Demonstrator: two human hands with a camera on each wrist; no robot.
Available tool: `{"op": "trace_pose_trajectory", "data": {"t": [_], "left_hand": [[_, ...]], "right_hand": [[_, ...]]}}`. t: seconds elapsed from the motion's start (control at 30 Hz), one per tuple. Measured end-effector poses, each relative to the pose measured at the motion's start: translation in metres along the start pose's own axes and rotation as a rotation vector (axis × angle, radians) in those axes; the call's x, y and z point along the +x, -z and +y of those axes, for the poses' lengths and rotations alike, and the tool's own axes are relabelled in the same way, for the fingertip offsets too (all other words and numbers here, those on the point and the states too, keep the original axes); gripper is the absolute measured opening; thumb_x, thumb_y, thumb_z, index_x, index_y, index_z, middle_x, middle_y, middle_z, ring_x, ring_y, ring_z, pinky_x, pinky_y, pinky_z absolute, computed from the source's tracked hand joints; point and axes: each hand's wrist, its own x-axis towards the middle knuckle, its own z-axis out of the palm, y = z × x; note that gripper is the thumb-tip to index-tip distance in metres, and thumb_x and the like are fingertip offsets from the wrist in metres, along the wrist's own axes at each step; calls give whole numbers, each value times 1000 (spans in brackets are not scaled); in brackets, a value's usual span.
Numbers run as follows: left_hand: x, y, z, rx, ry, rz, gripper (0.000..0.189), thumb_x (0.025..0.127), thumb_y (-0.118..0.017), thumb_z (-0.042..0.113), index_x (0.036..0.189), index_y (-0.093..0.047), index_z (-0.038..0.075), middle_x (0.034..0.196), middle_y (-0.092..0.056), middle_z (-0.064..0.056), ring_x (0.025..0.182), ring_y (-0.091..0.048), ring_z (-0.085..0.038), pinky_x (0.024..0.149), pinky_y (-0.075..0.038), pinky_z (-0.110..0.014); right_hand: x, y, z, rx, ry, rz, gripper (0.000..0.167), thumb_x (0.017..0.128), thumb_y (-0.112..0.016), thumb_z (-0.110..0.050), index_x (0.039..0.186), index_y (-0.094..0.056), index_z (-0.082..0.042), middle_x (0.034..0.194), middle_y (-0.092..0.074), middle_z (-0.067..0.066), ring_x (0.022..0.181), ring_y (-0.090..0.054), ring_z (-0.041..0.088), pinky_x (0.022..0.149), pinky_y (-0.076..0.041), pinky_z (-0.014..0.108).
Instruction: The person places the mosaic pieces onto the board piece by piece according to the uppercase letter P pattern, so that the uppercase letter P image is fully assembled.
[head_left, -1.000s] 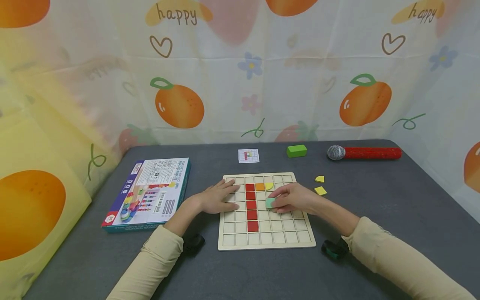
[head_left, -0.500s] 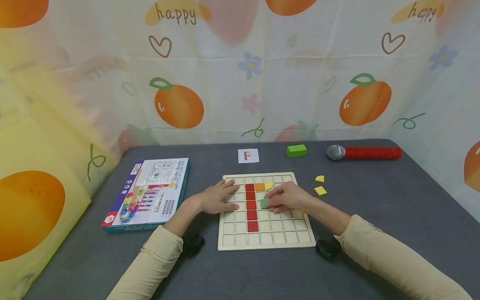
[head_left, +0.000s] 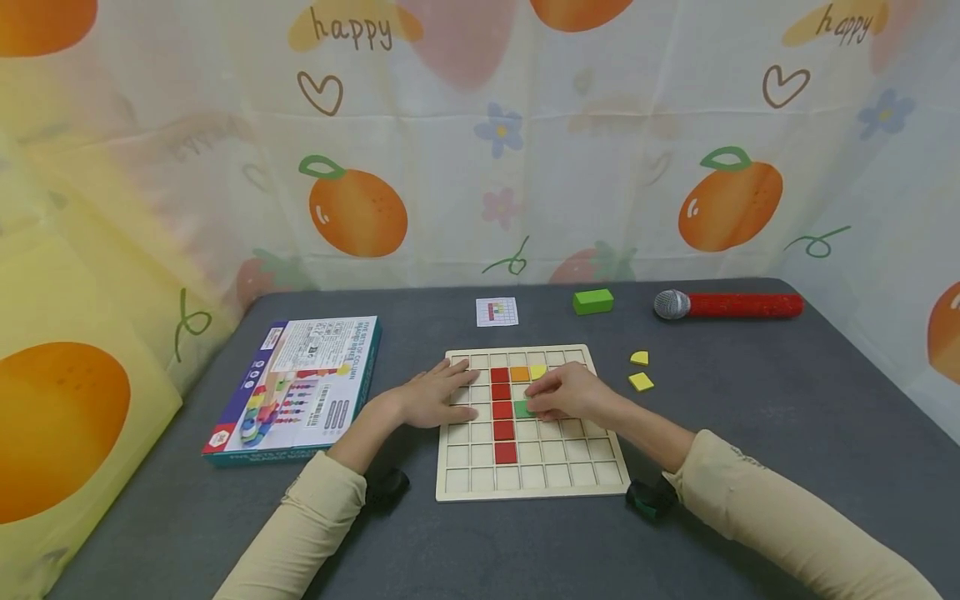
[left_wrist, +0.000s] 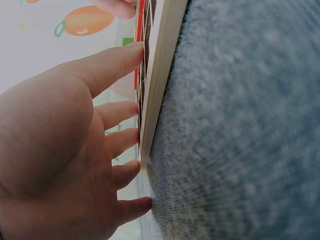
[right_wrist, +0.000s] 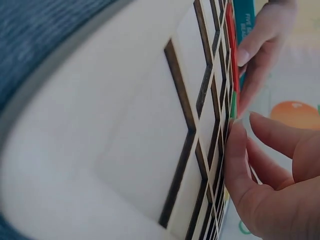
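A pale wooden grid board [head_left: 532, 477] lies on the dark table. A column of red square tiles [head_left: 502, 409] fills part of it, with an orange tile [head_left: 520, 374] and a yellow tile [head_left: 537, 372] beside the top one. My right hand [head_left: 573, 392] has bent fingers at the right edge of a green square tile [head_left: 522, 409], which lies nearly flat beside the middle red tile. In the right wrist view the green tile [right_wrist: 233, 104] shows edge-on by the fingertips. My left hand [head_left: 431, 395] is spread over the board's left edge, fingertips resting on it.
Left of the board lies a printed box [head_left: 307, 387]. Behind it are a small pattern card [head_left: 497, 312], a green block [head_left: 593, 302] and a red microphone [head_left: 742, 306]. Two yellow pieces, a rounded one [head_left: 640, 358] and a square one [head_left: 641, 382], lie to the right.
My right hand has moved left and slightly down with the green tile, bringing it from a tilted pose to nearly flat against the red column. The left hand has stayed still.
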Motion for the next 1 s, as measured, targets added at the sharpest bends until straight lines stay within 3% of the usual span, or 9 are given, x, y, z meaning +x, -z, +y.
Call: {"op": "trace_pose_trajectory", "data": {"t": [0.1, 0.23, 0.47, 0.67, 1.0], "left_hand": [[0, 0, 0, 0, -1, -2, 71, 94, -54, 47, 151, -28, 14, 158, -15, -8, 144, -4, -32, 109, -13, -56], [0, 0, 0, -3, -9, -2, 72, 94, -54, 46, 152, -27, 14, 158, -15, -9, 143, -4, -32, 109, -12, -57], [-1, 0, -1, -2, -5, 2, 71, 94, -54, 46, 152, -28, 14, 158, -15, -9, 144, -4, -31, 109, -12, -56], [-1, -1, -1, -1, -10, 1, 71, 94, -54, 46, 152, -27, 13, 158, -15, -9, 143, -4, -32, 110, -12, -56], [-1, 0, 0, 0, -8, 0, 71, 94, -54, 46, 151, -28, 13, 158, -15, -9, 143, -4, -32, 110, -12, -56]], "right_hand": [[1, 3, 0, -20, -7, -3, 25, 89, -67, -9, 111, -68, 3, 93, -68, 8, 75, -64, 16, 70, -54, 29], [2, 14, 2, 35, -3, 12, 30, 94, -61, -10, 118, -62, 7, 96, -67, 13, 81, -64, 18, 74, -54, 30], [5, 35, 2, 396, -72, 14, 44, 100, -47, -4, 139, -36, 13, 133, -46, 30, 114, -55, 30, 93, -46, 33], [7, 38, -3, 633, -155, -22, 50, 102, -39, -4, 146, -20, 10, 145, -27, 31, 133, -35, 38, 101, -37, 36], [6, 38, -11, 774, -165, -69, 54, 103, -32, -3, 148, -5, 9, 151, -11, 33, 139, -19, 41, 108, -26, 40]]}}
